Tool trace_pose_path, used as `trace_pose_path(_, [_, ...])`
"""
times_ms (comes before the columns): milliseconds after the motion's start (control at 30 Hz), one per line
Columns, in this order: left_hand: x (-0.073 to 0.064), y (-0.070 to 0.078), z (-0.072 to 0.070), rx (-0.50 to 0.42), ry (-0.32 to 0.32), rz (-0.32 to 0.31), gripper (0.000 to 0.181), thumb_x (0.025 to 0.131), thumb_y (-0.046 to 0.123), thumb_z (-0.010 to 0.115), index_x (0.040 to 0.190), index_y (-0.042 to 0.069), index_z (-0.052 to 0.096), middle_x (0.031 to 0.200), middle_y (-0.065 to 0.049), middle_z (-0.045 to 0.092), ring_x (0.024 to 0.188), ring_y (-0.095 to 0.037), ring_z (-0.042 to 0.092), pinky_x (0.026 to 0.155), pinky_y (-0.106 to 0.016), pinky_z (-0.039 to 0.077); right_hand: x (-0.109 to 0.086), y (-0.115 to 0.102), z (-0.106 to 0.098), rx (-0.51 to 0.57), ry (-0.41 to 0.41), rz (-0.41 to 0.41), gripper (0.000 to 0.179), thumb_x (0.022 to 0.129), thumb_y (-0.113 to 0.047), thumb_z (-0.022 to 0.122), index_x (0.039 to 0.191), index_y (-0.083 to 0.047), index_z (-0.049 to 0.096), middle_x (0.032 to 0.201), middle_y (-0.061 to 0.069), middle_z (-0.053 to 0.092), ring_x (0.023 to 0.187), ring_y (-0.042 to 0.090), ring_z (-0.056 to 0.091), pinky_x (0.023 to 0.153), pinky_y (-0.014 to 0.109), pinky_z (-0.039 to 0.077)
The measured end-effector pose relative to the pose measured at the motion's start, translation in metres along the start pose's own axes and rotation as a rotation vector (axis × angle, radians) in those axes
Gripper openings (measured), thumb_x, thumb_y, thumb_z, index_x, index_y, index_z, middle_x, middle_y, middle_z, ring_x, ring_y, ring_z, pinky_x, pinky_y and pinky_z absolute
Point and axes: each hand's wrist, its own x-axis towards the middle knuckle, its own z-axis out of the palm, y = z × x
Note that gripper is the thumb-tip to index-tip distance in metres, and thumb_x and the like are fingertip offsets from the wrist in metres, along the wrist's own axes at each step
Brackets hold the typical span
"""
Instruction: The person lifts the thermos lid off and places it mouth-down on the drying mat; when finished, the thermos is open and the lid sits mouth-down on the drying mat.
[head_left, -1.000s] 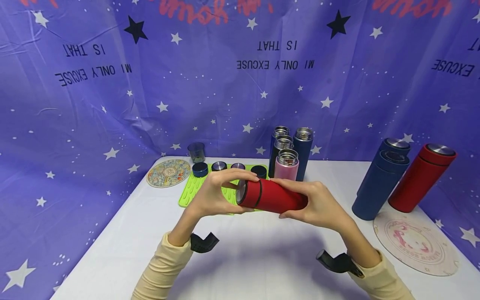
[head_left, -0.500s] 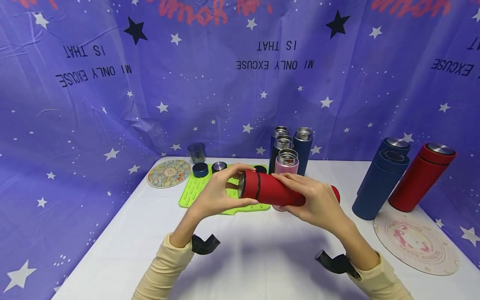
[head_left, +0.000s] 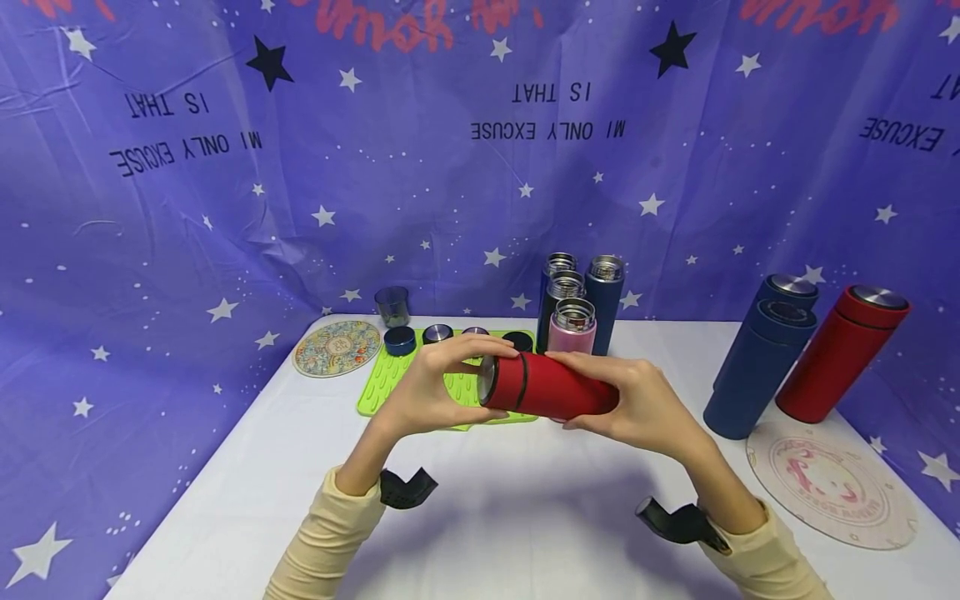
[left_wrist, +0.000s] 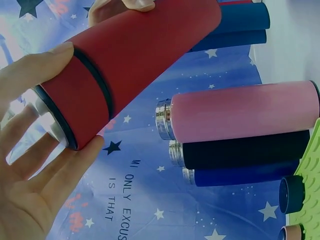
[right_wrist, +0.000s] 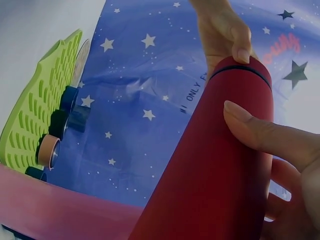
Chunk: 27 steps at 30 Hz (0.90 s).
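Note:
A red thermos bottle (head_left: 566, 387) lies sideways in the air between both hands, above the table. Its lid, set off by a black ring, points left. My left hand (head_left: 427, 387) pinches the lid end between thumb and fingers; the left wrist view shows the thumb against the lid (left_wrist: 75, 95) and the fingers beneath. Round the bottle's body my right hand (head_left: 633, 404) grips with thumb and fingers. Behind the bottle stands a pink thermos (head_left: 572, 337) with no lid on, its lower part partly hidden.
Dark and blue lidless thermoses (head_left: 604, 296) stand behind the pink one. Several lids (head_left: 400, 340) sit on a green mat (head_left: 382, 387). A dark cup (head_left: 392, 306) and a patterned round mat (head_left: 337, 348) are back left. Lidded blue (head_left: 761, 367) and red thermoses (head_left: 843, 354) stand right, by a pink round mat (head_left: 832, 487).
Half a second ago the bottle's base stuck out beyond my right hand; now that end is back within the hand. The bottle has dipped slightly. Both hands have kept hold throughout.

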Motion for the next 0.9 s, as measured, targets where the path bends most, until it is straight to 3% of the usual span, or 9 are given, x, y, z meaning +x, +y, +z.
trace_pose_path(133, [-0.001, 0.002, -0.001, -0.001, 0.024, -0.027, 0.058, 0.061, -0.005, 0.087, 0.114, -0.004, 0.063, 0.111, -0.016, 0.064, 0.101, -0.024, 0.062, 0.072, -0.034, 0.059, 0.001, 0.0, 0.002, -0.022, 0.016, -0.028, 0.079, 0.061, -0.027, 0.093, 0.133, -0.024, 0.06, 0.116, -0.006, 0.067, 0.095, 0.014, 0.065, 0.075, 0.037, 0.057])
trace_pose_path(400, [-0.003, 0.004, -0.001, -0.031, 0.065, -0.151, 0.056, 0.064, -0.002, 0.087, 0.115, -0.004, 0.064, 0.109, -0.015, 0.066, 0.093, -0.025, 0.064, 0.07, -0.036, 0.059, 0.002, -0.003, 0.009, -0.14, 0.108, -0.087, 0.077, 0.06, -0.029, 0.092, 0.131, -0.021, 0.062, 0.119, 0.004, 0.067, 0.101, 0.022, 0.067, 0.075, 0.042, 0.057])
trace_pose_path(667, [-0.012, -0.024, 0.004, -0.024, 0.118, -0.381, 0.056, 0.07, 0.012, 0.087, 0.12, 0.01, 0.062, 0.104, -0.005, 0.067, 0.089, -0.019, 0.066, 0.065, -0.029, 0.059, 0.004, -0.008, 0.014, -0.255, 0.177, -0.144, 0.077, 0.063, -0.029, 0.091, 0.133, -0.021, 0.061, 0.121, 0.009, 0.065, 0.106, 0.031, 0.064, 0.081, 0.05, 0.056])
trace_pose_path(767, [-0.012, -0.023, 0.004, -0.017, 0.087, -0.37, 0.055, 0.072, 0.015, 0.086, 0.12, 0.012, 0.062, 0.108, -0.003, 0.065, 0.091, -0.019, 0.064, 0.069, -0.028, 0.059, 0.004, -0.006, 0.014, -0.223, 0.161, -0.13, 0.076, 0.062, -0.028, 0.092, 0.131, -0.02, 0.062, 0.122, 0.009, 0.065, 0.106, 0.029, 0.064, 0.079, 0.048, 0.056])
trace_pose_path(900, [-0.007, -0.013, 0.002, 0.0, 0.033, -0.238, 0.057, 0.071, 0.009, 0.086, 0.121, 0.006, 0.061, 0.116, -0.008, 0.063, 0.097, -0.021, 0.062, 0.076, -0.032, 0.058, 0.002, -0.002, 0.011, -0.158, 0.11, -0.089, 0.076, 0.061, -0.029, 0.092, 0.131, -0.02, 0.062, 0.12, 0.005, 0.066, 0.103, 0.024, 0.066, 0.076, 0.042, 0.058])
